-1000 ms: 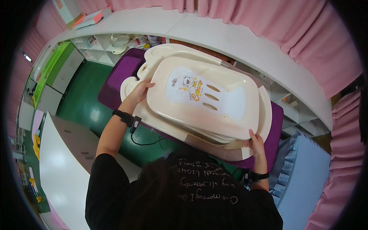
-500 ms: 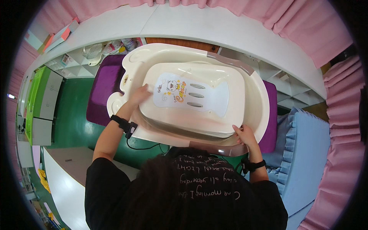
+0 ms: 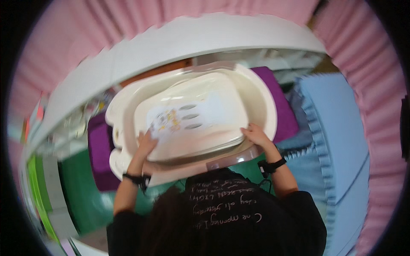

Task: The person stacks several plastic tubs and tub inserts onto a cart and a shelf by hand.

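Observation:
A large cream baby bathtub (image 3: 270, 102) with brownish side grips lies in front of me. Inside it rests a smaller cream bath insert (image 3: 222, 83), printed with a cartoon bear and pierced by three oval slots. My left hand (image 3: 146, 143) is on the insert's near left edge, fingers over its top; motion blurs them somewhat. At the near right corner, my right hand (image 3: 257, 135) grips the insert's rim between thumb and fingers. Both wrists wear black straps with small devices. The insert's underside is hidden.
Purple padded supports (image 3: 285, 115) show beyond both tub ends. A white counter (image 3: 171, 40) with shelves below curves along the far side. Blue ruffled bedding (image 3: 337, 123) stands at right, pink curtains (image 3: 363, 77) behind it. A green-topped cabinet (image 3: 39, 183) is at left.
The view has turned, so the tub appears farther left and tilted, with its right end higher. Both hands stay at the insert, the left now nearer its near left corner.

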Available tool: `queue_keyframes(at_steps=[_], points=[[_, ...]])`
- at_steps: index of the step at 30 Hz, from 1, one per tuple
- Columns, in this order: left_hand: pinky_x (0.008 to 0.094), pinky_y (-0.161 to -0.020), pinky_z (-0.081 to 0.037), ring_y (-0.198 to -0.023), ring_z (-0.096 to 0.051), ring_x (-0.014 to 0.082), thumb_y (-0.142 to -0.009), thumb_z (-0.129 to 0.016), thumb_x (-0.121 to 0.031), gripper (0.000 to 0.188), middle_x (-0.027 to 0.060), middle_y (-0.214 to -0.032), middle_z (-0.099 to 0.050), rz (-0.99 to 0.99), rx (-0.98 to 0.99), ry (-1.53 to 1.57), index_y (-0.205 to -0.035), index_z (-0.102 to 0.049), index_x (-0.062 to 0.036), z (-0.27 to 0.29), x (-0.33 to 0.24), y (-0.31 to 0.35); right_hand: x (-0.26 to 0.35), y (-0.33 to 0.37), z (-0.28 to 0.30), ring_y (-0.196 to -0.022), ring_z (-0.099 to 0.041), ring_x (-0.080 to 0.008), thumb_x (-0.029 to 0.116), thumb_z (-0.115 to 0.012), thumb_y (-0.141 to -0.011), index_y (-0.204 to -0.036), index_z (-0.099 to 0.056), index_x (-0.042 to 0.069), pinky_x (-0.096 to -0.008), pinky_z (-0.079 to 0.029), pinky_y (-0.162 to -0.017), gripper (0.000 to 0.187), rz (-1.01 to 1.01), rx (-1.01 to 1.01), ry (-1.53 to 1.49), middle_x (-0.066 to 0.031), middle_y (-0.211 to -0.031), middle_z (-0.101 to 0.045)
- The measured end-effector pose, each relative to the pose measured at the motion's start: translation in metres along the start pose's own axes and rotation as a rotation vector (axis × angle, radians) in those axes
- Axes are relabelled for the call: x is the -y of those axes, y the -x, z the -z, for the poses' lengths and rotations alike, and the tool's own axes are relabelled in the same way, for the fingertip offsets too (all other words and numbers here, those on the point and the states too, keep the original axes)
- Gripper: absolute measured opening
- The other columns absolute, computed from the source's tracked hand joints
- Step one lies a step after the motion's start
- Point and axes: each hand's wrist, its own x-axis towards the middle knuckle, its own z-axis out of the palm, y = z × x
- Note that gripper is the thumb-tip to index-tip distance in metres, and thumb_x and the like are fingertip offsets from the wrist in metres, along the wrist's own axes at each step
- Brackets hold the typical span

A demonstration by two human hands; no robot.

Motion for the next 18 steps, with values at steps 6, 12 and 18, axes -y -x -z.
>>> queue_keyframes(at_steps=[6, 12, 18], points=[[0.0366, -0.105, -0.025, -0.124, -0.036, 0.0261, -0.080, -0.052, -0.007, 0.043, 0.0138, -0.127, -0.046, -0.367, 0.088, 0.587, -0.123, -0.049, -0.0013, 0.003, -0.053, 0.004, 0.013, 0.046, 0.018, -0.061, -0.059, -0.0166, 0.035, -0.058, -0.085, -0.121, -0.046, 0.000, -0.0299, -0.047, -0.055, 0.051, 0.004, -0.071, -0.341, -0.0094, -0.071, -0.062], [0.0344, -0.102, -0.029, -0.116, -0.043, 0.0234, -0.082, -0.047, -0.001, 0.032, 0.0114, -0.118, -0.052, -0.526, 0.320, 0.672, -0.114, -0.052, 0.0002, -0.037, -0.164, -0.025, -0.036, 0.149, 0.055, -0.060, -0.060, -0.0158, 0.032, -0.055, -0.087, -0.117, -0.049, -0.001, -0.0306, -0.048, -0.056, 0.044, -0.250, -0.392, -0.362, -0.0081, -0.074, -0.063], [0.0306, -0.091, -0.038, -0.103, -0.051, 0.0194, -0.085, -0.046, -0.002, 0.023, 0.0098, -0.106, -0.056, -0.797, 0.482, 0.666, -0.107, -0.053, 0.0003, -0.089, -0.297, -0.005, -0.103, 0.274, 0.062, -0.059, -0.060, -0.0150, 0.030, -0.055, -0.087, -0.114, -0.051, 0.000, -0.0293, -0.047, -0.056, 0.040, -0.406, -0.822, -0.545, -0.0079, -0.074, -0.063]])
